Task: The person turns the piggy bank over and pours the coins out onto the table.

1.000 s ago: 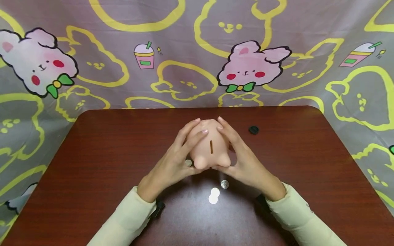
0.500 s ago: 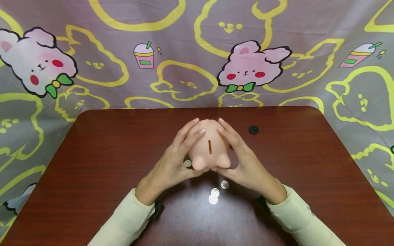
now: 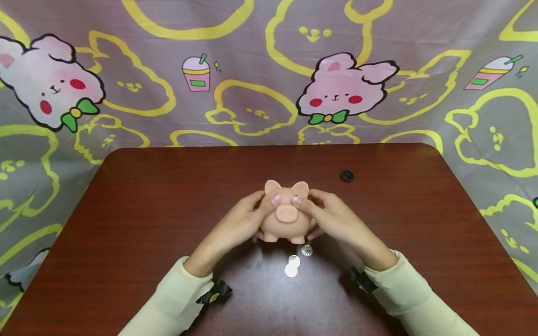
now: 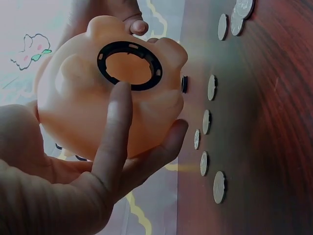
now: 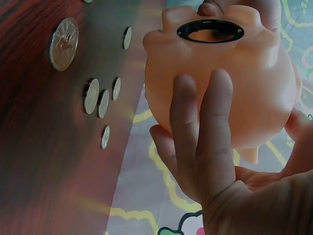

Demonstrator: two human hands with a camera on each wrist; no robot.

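Between my left hand (image 3: 241,219) and right hand (image 3: 336,217) I grip a pink piggy bank (image 3: 287,228) by its sides, above the table. Its snout faces me in the head view, and both thumbs lie across its face near the eyes. The wrist views look at its underside, where a black ring (image 4: 156,73) surrounds an uncovered round hole between the feet. One left fingertip (image 4: 122,93) touches the ring's edge. Two right fingers (image 5: 218,98) lie along the belly. The coin slot on its back is hidden now.
Silver coins (image 3: 307,250) lie on the brown table (image 3: 147,210) below the bank; several more coins (image 4: 219,187) show in the wrist views. A round black plug (image 3: 347,176) rests farther back on the right. A patterned curtain (image 3: 252,70) hangs behind the table.
The piggy bank has tipped from slot-side facing me to face-side facing me. My thumbs have moved from beneath it up onto its face, and the hands have come slightly lower.
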